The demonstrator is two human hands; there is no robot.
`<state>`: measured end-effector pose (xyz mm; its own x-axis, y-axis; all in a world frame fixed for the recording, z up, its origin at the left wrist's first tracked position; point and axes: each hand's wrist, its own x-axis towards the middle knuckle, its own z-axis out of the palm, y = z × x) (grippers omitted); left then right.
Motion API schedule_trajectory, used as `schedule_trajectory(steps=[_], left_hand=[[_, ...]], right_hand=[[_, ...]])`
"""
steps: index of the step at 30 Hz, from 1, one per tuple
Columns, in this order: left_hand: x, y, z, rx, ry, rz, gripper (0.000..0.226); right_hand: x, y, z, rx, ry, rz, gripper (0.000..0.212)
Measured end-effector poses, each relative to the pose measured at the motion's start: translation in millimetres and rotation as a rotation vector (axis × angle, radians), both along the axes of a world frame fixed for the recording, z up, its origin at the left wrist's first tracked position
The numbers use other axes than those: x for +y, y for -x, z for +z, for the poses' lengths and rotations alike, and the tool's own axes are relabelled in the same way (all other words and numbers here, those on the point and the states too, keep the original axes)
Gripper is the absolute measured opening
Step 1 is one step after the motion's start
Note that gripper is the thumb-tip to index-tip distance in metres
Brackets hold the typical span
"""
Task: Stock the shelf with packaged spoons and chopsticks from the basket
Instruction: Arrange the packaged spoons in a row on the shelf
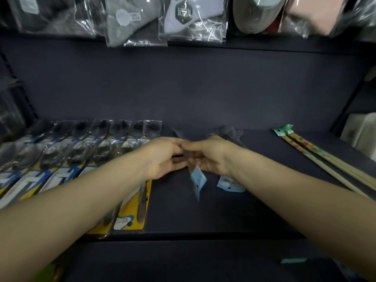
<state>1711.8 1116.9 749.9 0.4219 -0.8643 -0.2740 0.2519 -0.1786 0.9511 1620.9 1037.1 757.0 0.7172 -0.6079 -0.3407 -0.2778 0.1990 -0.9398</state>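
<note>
Both my hands meet over the middle of the dark shelf (203,216). My left hand (162,157) and my right hand (211,157) pinch a slim clear packet with a light-blue card (197,181), which hangs tilted and blurred between them. A second blue-carded packet (230,184) lies under my right wrist, its clear end (225,132) showing beyond the hand. A row of several packaged spoons on yellow-and-blue cards (81,155) fills the shelf's left half. Packaged chopsticks with a green header (309,151) lie at the right. The basket is out of view.
Bagged grey and white goods (193,19) hang from the shelf above, close over the work space. A white container (364,133) stands past the shelf's right end. The shelf's front lip (193,237) runs across below my forearms.
</note>
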Motion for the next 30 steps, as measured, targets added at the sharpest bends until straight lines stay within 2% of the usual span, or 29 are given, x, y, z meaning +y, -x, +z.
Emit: schedule_trajectory(steps=[2,4,8,11,13,15,18,19,21,22,23,25,28,30], left_hand=[[-1.9,-4.0,-2.1,-0.008,0.004,-0.007,0.037],[-2.9,-8.1,-3.5,-0.086,-0.025,-0.034,0.039],[-7.1,-14.5,0.3,-0.357,-0.066,-0.043,0.032],[-10.7,-15.8,6.9,-0.47,0.001,-0.047,0.023],[-13.2,-13.6,12.1,-0.551,0.069,0.003,0.02],[-15.8,-9.4,13.7,-0.501,0.199,0.114,0.027],[-18.7,-6.8,11.7,-0.313,0.379,0.267,0.028],[-19.3,-6.7,11.9,-0.207,0.402,0.26,0.024],[-18.9,-8.2,16.9,0.047,0.413,0.106,0.012],[-18.5,-9.0,20.3,0.103,0.404,0.017,0.016],[-17.6,-8.9,23.4,0.115,0.401,-0.05,0.022],[-17.0,-7.0,29.4,0.051,0.407,-0.056,0.024],[-16.8,-7.1,35.3,-0.092,0.329,-0.002,0.028],[-18.0,-9.9,38.2,-0.146,0.259,0.004,0.033]], right_hand=[[-3.1,1.4,0.7,0.071,0.139,0.02,0.007],[-5.9,3.3,2.6,0.142,0.269,0.06,0.014],[-7.2,6.9,5.7,0.109,0.203,0.17,0.021],[0.2,9.3,6.5,0.082,0.213,0.237,0.013],[3.2,11.8,6.1,0.073,0.228,0.195,0.014],[2.6,15.6,7.6,-0.042,0.109,0.124,0.018],[-7.0,25.6,11.3,-0.258,-0.277,0.043,0.028],[-8.6,29.1,12.4,-0.307,-0.408,0.05,0.029],[-6.5,33.9,13.0,-0.367,-0.62,0.124,0.02],[-3.6,35.4,12.4,-0.379,-0.678,0.169,0.016],[-0.6,36.5,11.1,-0.378,-0.709,0.212,0.015],[3.2,38.4,9.5,-0.338,-0.695,0.268,0.017],[-1.4,46.1,12.2,-0.227,-0.452,0.29,0.027],[-6.0,54.9,17.9,-0.221,-0.326,0.333,0.027]])
